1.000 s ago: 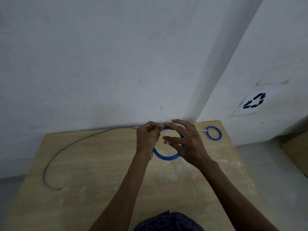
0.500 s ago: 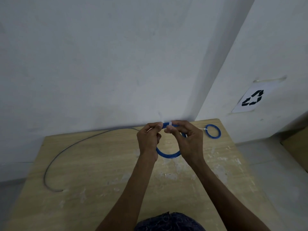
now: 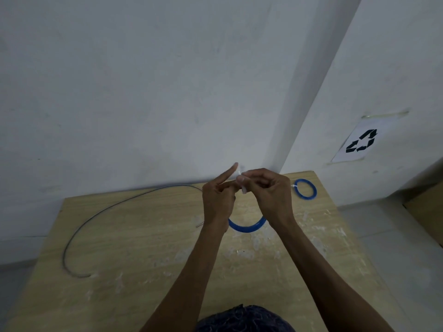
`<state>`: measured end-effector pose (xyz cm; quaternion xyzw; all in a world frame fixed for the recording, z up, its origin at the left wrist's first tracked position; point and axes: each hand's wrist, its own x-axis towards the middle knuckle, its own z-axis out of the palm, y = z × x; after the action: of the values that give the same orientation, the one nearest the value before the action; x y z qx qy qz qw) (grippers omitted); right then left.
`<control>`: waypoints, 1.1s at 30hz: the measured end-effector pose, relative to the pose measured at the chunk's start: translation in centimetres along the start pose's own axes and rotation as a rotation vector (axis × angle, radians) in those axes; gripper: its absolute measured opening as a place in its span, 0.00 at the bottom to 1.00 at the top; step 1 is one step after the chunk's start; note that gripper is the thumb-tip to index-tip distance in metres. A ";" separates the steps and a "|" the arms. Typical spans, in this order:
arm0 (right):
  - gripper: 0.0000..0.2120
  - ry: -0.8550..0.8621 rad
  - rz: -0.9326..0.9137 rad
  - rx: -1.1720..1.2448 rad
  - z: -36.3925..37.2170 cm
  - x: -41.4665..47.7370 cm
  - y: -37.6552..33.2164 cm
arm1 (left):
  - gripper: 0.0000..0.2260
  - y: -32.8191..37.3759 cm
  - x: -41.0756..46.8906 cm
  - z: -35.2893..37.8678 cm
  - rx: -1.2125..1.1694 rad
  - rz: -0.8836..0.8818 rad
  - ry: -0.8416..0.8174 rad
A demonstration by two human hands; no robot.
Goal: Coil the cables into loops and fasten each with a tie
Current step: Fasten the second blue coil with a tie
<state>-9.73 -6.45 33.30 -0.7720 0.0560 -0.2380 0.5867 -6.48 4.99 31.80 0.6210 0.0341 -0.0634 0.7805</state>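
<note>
Both hands hold a blue cable coil (image 3: 247, 227) above the middle of the wooden table (image 3: 143, 248); only its lower arc shows below my wrists. My left hand (image 3: 217, 200) grips the coil's top with the index finger sticking up. My right hand (image 3: 271, 192) pinches a white tie (image 3: 241, 178) at the same spot, fingers curled. A second blue coil (image 3: 305, 189) with a white tie on it lies at the table's far right corner. A loose grey cable (image 3: 100, 212) curves across the table's left half.
White walls meet in a corner behind the table. A paper recycling sign (image 3: 362, 142) hangs on the right wall. A brown box edge (image 3: 429, 207) sits on the floor at right. The table's near edge is by my body.
Both hands have risen a little with the blue coil. My left index finger now points up, and my right fingers have closed tighter round the white tie.
</note>
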 end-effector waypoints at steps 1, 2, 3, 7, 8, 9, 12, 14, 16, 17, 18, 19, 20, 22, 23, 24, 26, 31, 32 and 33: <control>0.07 0.010 -0.001 0.007 0.0 0.1 -0.1 | 0.19 0.0 0.0 -0.1 0.011 0.018 -0.023; 0.06 0.023 0.005 0.014 0.1 0.2 -0.2 | 0.18 0.1 0.0 -0.1 0.017 0.026 -0.037; 0.06 0.037 0.010 0.024 0.1 0.2 -0.2 | 0.18 0.2 0.0 -0.1 0.019 0.029 -0.043; 0.07 0.074 0.004 0.030 0.4 0.2 -0.5 | 0.18 0.4 0.1 -0.2 0.027 0.051 0.004; 0.08 0.088 -0.005 0.018 0.5 0.2 -0.6 | 0.18 0.4 0.2 -0.3 0.027 0.065 0.005; 0.08 0.100 -0.013 0.007 0.5 0.1 -0.7 | 0.18 0.4 0.3 -0.3 0.029 0.081 -0.001; 0.08 0.112 -0.027 0.004 0.7 0.2 -0.8 | 0.18 0.7 0.1 -0.4 0.063 0.126 -0.024; 0.09 0.115 -0.033 -0.002 0.7 0.2 -0.9 | 0.18 0.7 0.0 -0.3 0.082 0.152 -0.031; 0.09 0.111 -0.046 -0.018 0.7 0.2 -1.1 | 0.18 0.7 0.0 -0.4 0.101 0.177 -0.035; 0.09 0.108 -0.053 -0.026 0.7 0.2 -1.2 | 0.19 0.7 0.0 -0.4 0.108 0.185 -0.036; 0.09 0.108 -0.054 -0.033 0.7 0.2 -1.2 | 0.19 0.7 0.1 -0.5 0.114 0.193 -0.037; 0.09 0.109 -0.050 -0.036 0.7 0.2 -1.2 | 0.19 0.7 0.1 -0.5 0.117 0.200 -0.036; 0.09 0.111 -0.042 -0.036 0.6 0.2 -1.2 | 0.18 0.7 0.1 -0.4 0.119 0.207 -0.036; 0.08 0.119 -0.031 -0.022 0.6 0.3 -1.3 | 0.17 0.7 -0.1 -0.4 0.126 0.229 -0.042; 0.08 0.122 -0.025 -0.007 0.6 0.3 -1.4 | 0.17 0.8 -0.1 -0.4 0.132 0.241 -0.047; 0.08 0.124 -0.018 0.015 0.6 0.2 -1.6 | 0.17 0.9 -0.2 -0.5 0.142 0.255 -0.049; 0.07 0.115 0.022 0.088 0.6 0.1 -1.8 | 0.17 1.0 -0.2 -0.6 0.152 0.266 -0.052; 0.07 0.093 0.178 0.252 0.3 0.1 -2.0 | 0.18 0.6 0.0 -1.0 0.163 0.268 -0.070; 0.07 0.085 0.205 0.288 0.2 0.1 -2.1 | 0.17 0.6 0.0 -1.1 0.169 0.275 -0.081; 0.08 0.080 0.230 0.321 0.2 0.1 -2.2 | 0.16 0.6 0.0 -1.2 0.186 0.286 -0.090</control>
<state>-9.98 -5.68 35.36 -0.6472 0.1284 -0.2060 0.7226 -6.34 6.25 32.13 0.6854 -0.0955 0.0179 0.7216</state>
